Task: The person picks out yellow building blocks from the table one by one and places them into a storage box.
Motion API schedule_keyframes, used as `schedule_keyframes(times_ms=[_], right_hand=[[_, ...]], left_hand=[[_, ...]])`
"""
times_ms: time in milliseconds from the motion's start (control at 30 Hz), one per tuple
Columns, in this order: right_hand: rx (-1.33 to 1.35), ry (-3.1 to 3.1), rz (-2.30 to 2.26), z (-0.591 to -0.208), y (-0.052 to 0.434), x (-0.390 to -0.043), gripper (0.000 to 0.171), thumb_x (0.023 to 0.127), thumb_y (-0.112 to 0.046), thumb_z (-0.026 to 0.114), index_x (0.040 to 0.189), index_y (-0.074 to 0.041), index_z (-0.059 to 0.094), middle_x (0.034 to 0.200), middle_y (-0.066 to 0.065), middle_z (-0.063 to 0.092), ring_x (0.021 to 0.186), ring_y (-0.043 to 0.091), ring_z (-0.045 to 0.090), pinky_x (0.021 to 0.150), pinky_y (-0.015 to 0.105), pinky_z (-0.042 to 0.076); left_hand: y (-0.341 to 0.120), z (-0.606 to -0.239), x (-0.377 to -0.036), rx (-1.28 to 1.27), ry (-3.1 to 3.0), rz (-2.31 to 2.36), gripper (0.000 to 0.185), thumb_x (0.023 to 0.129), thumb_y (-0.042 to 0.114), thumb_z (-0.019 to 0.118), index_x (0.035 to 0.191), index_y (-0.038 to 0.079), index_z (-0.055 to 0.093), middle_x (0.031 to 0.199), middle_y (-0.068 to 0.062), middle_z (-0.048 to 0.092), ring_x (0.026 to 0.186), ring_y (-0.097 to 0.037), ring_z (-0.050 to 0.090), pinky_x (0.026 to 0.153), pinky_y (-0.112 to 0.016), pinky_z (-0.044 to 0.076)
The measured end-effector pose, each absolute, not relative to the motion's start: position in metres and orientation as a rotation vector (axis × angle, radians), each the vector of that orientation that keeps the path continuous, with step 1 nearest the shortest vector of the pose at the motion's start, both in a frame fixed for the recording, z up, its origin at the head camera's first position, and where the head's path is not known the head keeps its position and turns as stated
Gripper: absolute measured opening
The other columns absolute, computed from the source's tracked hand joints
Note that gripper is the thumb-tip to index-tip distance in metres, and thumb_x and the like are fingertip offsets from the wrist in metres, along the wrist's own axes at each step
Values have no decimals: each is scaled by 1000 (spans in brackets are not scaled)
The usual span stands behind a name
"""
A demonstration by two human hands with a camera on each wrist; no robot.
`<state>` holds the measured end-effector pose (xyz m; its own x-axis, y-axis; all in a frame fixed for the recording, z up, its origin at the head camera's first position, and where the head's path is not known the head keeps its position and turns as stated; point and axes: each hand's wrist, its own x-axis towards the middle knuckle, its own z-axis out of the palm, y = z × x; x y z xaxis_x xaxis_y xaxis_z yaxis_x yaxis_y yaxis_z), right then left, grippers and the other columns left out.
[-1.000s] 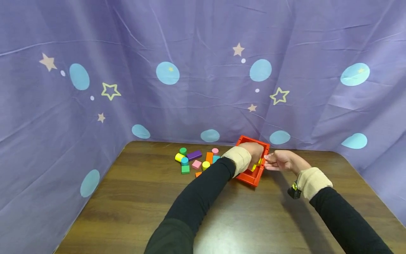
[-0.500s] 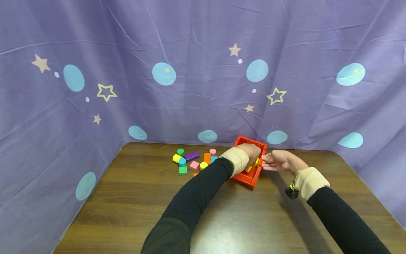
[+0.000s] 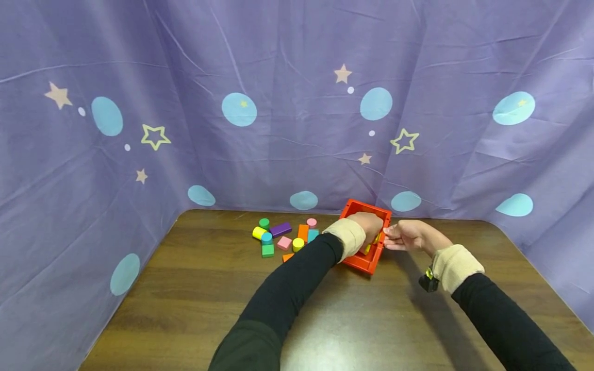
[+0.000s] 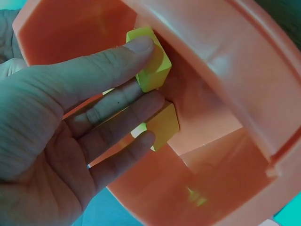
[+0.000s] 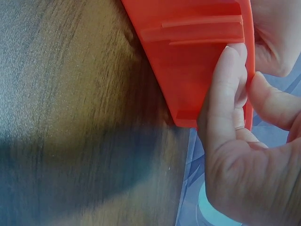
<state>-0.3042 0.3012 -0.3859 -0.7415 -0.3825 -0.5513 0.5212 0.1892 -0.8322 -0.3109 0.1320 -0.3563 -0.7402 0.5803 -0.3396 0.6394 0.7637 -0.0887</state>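
Note:
My left hand (image 3: 368,225) reaches down into a red plastic bin (image 3: 359,266). In the left wrist view its thumb and index finger pinch a yellow block (image 4: 160,63) close to the bin's side wall. A second yellow block (image 4: 165,128) is in the bin by the tips of the other fingers; whether they touch it I cannot tell. At the bin's right side, my right hand (image 3: 410,236) grips the rim. The right wrist view shows its thumb on the inner side and its fingers (image 5: 221,89) against the outer wall.
Left of the bin lie several loose blocks, among them a purple block (image 3: 280,230), a green block (image 3: 267,251) and a yellow cylinder (image 3: 259,233). My left forearm (image 3: 287,288) crosses over the wooden table (image 3: 185,309). A purple curtain (image 3: 297,129) hangs behind.
The bin and my right hand stay nearly in place. My left hand has shifted slightly within the bin, and less yellow shows beside it than half a second ago.

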Motion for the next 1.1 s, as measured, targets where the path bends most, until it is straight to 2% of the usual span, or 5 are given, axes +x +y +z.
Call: schedule_keyframes(times_ms=[433,767,967,1100], right_hand=[[136,1775,-1636,-388,302,-304,33,108,-7,38,83,-14,59,77,-3,66,72,6,68,77,20,58],[117,1762,-1630,-388,304,-304,33,108,-8,39,83,-16,60,77,-4,66,73,5,68,78,20,58],[128,1776,-1623,-388,303,-305,33,108,-8,40,83,-15,60,78,-4,66,73,5,68,78,20,58],[135,1781,-1634,-388,302,-305,32,107,-8,41,84,-15,61,79,-3,66,74,6,69,78,21,58]], left_hand=[[132,-367,-313,1048,2741,-328,30,81,15,84,109,18,74,106,4,71,92,-14,62,93,-24,52],[131,-371,-310,1096,2782,-321,18,87,13,78,103,19,73,100,5,71,89,-13,63,90,-22,52],[128,-369,-311,1122,2756,-354,28,81,15,84,105,18,70,99,5,69,86,-12,60,84,-23,53],[121,-362,-313,1110,2735,-294,32,75,16,90,101,17,71,94,5,68,84,-12,58,82,-25,54]])
